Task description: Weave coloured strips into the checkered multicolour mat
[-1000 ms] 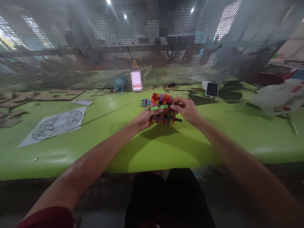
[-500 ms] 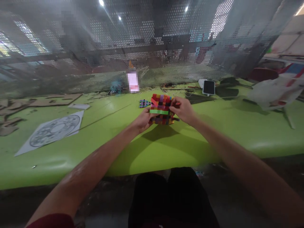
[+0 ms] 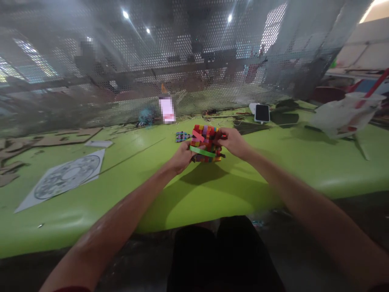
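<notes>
A small woven piece (image 3: pixel 206 132) of red, yellow, purple and orange strips is held up just above the green table, its shadow falling below it. My left hand (image 3: pixel 181 157) is closed around its left side. At the right edge, the bent fingers of my right hand (image 3: pixel 228 140) pinch the weave; the exact spot is hidden behind them. A bright green strip (image 3: pixel 202 152) bows out from the front of the weave, and a loose red strip end (image 3: pixel 198 135) sticks up at its upper left. Behind my left hand lies a small checkered woven piece (image 3: pixel 182 137).
A green-covered table (image 3: pixel 136 178) carries a paper with a circular drawing (image 3: pixel 68 174), cardboard scraps (image 3: pixel 60 136), a dark-screened phone-like device (image 3: pixel 261 113) and a pale plastic bag (image 3: pixel 334 115). Along the back stands a perforated metal screen (image 3: pixel 197 89).
The green strip, flat against the weave before, now bows outward. The woven piece has tilted a little, and my right fingers have shifted along its right edge. The camera view has moved slightly.
</notes>
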{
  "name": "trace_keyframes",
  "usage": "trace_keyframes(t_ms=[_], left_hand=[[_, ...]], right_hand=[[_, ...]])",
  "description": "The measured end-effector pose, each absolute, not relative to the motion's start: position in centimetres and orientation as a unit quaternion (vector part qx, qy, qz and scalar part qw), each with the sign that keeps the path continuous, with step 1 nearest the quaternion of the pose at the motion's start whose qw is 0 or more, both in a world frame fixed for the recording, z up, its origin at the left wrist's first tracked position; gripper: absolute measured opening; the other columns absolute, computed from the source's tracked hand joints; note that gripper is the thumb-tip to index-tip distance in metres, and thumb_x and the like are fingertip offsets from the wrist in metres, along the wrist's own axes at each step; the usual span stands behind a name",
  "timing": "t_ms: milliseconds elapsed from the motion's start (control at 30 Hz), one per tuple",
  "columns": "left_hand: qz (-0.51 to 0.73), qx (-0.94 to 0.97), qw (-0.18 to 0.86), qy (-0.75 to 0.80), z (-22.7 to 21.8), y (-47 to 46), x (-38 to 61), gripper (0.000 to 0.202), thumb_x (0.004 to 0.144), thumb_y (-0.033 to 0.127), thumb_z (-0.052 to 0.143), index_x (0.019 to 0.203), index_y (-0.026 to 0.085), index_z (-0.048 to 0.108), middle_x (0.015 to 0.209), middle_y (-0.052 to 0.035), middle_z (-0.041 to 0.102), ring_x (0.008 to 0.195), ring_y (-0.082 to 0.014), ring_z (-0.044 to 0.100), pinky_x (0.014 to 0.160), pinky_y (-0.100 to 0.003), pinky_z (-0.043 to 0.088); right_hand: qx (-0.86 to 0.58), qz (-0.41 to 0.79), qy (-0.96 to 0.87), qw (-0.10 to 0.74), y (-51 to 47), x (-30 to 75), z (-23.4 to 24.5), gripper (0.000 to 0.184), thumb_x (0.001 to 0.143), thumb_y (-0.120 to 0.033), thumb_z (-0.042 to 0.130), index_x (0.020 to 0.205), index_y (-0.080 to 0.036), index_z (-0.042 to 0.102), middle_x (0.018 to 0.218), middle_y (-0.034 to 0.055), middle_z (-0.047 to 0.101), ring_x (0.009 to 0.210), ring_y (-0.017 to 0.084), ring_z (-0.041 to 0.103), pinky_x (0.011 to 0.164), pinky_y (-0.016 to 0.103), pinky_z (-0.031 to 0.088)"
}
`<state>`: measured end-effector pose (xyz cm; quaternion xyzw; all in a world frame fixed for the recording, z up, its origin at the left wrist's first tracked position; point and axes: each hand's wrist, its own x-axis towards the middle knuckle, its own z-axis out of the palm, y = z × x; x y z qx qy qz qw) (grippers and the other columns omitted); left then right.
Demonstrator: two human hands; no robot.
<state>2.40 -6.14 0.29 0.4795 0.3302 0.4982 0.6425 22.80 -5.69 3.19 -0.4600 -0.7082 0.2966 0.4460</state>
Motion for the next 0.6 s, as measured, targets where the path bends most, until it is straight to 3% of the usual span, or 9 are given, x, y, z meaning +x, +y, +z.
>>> trace_keyframes(t_ms=[267, 433, 600], left_hand=[[0.483, 0.521, 0.631, 0.312, 0.1, -6.2, 2.3, 0.028, 0.069, 0.025, 0.091, 0.089, 0.015, 0.075, 0.087, -0.0062, 0.079, 0.083, -0.0214, 0.075, 0.089, -0.04, 0.063], [0.48, 0.504, 0.633, 0.338, 0.6, -6.3, 2.2, 0.026, 0.07, 0.019, 0.09, 0.091, 0.015, 0.075, 0.088, -0.0062, 0.079, 0.085, -0.0213, 0.076, 0.089, -0.04, 0.063], [0.497, 0.463, 0.654, 0.332, 1.3, -6.5, 2.3, 0.02, 0.077, 0.016, 0.084, 0.094, 0.014, 0.074, 0.096, -0.0097, 0.08, 0.096, -0.0257, 0.077, 0.097, -0.046, 0.062]], right_hand=[[-0.45, 0.333, -0.698, 0.447, -6.2, 22.9, 3.5, 0.007, 0.071, -0.021, 0.071, 0.074, -0.017, 0.066, 0.071, 0.0019, 0.065, 0.065, 0.016, 0.057, 0.064, 0.032, 0.049], [-0.455, 0.323, -0.7, 0.445, -5.9, 22.8, 3.3, 0.011, 0.072, -0.025, 0.076, 0.073, -0.019, 0.067, 0.072, 0.0025, 0.067, 0.067, 0.016, 0.058, 0.064, 0.032, 0.051], [-0.431, 0.313, -0.696, 0.482, -6.2, 22.8, 3.7, 0.02, 0.074, -0.029, 0.083, 0.078, -0.021, 0.065, 0.078, 0.0026, 0.065, 0.072, 0.017, 0.06, 0.072, 0.035, 0.055]])
